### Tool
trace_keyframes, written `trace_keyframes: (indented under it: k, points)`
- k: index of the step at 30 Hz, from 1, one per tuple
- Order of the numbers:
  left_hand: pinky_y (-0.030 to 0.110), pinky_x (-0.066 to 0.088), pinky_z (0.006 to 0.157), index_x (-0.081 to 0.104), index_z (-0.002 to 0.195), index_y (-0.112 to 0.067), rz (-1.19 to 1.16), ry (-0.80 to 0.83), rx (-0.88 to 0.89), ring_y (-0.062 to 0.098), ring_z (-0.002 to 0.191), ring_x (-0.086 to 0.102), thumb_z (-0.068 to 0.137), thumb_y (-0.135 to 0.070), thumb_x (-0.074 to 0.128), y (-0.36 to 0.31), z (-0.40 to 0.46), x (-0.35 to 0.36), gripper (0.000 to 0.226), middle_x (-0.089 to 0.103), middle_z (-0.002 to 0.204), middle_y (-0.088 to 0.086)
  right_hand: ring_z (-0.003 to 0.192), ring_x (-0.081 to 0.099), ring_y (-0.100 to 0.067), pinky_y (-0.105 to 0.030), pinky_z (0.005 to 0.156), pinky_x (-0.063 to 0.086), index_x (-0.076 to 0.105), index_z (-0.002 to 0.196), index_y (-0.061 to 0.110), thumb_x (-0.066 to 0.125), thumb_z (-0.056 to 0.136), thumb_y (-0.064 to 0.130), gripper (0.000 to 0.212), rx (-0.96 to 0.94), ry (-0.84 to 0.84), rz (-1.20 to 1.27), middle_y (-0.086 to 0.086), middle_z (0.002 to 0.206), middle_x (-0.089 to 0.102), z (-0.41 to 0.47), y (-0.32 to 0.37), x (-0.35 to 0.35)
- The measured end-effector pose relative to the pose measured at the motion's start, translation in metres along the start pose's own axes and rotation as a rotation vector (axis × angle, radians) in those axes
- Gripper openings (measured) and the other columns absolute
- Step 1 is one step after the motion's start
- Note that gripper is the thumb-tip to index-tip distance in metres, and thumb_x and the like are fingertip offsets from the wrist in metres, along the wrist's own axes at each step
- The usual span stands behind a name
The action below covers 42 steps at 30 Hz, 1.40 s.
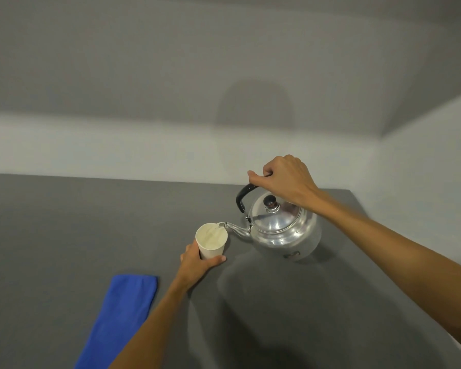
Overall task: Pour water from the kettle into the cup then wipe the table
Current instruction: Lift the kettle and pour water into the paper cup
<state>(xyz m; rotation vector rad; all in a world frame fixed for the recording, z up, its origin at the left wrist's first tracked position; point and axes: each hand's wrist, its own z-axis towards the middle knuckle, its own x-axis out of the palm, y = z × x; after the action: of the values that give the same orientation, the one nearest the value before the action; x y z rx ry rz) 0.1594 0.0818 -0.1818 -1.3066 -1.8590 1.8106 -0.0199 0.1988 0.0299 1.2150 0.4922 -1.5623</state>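
Observation:
A shiny metal kettle [284,231] with a black handle and black lid knob hangs tilted to the left above the grey table [64,222]. My right hand [282,179] grips its handle from above. The spout tip sits over the rim of a white paper cup [211,239], and a thin stream of water runs into it. My left hand [197,262] wraps the cup's lower part from the near side, holding it upright on the table. A folded blue cloth [120,315] lies flat at the near left.
A pale wall rises right behind the table's far edge. The table's right edge runs diagonally from the far right corner [350,191] toward me. The blue cloth reaches down past the frame's bottom edge.

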Motion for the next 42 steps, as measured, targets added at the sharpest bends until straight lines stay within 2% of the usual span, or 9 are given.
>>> trace_keyframes:
  k: [14,20,30,42]
  points:
    - [0.050,0.036,0.108,0.041,0.132,-0.022,0.001,-0.038,0.005,0.029,0.123,0.043,0.066,-0.044,0.080,0.0016,-0.0004,0.0029,0.080,0.051,0.129,0.008,0.048,0.016,-0.018,-0.029,0.050,0.027,0.028,0.043,0.012,0.061,0.081,0.039,0.057,-0.008,-0.004,0.002,0.000,0.041,0.017,-0.0034,-0.0056,-0.0039]
    - [0.051,0.035,0.109,0.038,0.134,-0.023,-0.014,-0.010,0.007,0.028,0.124,0.043,0.061,-0.051,0.077,0.0004,-0.0020,0.0014,0.087,0.050,0.132,0.006,0.047,0.016,-0.018,-0.029,0.048,0.027,0.029,0.042,0.012,0.061,0.081,0.040,0.058,-0.011,-0.008,-0.003,0.002,0.039,0.017,-0.0034,-0.0047,-0.0041]
    - [0.050,0.037,0.107,0.044,0.131,-0.024,0.002,-0.030,0.021,0.026,0.121,0.046,0.058,-0.054,0.078,0.0023,0.0008,0.0011,0.086,0.055,0.128,0.004,0.050,0.015,-0.018,-0.030,0.049,0.025,0.027,0.044,0.012,0.061,0.080,0.040,0.057,-0.008,-0.005,-0.007,0.001,0.042,0.015,-0.0025,-0.0036,-0.0067]
    - [0.050,0.039,0.106,0.043,0.131,-0.022,0.008,-0.028,0.013,0.027,0.120,0.047,0.062,-0.050,0.080,0.0040,0.0022,0.0018,0.083,0.054,0.128,0.005,0.048,0.017,-0.018,-0.029,0.051,0.030,0.032,0.044,0.011,0.060,0.081,0.040,0.056,-0.023,-0.011,-0.005,0.000,0.041,0.019,-0.0011,-0.0049,-0.0099]
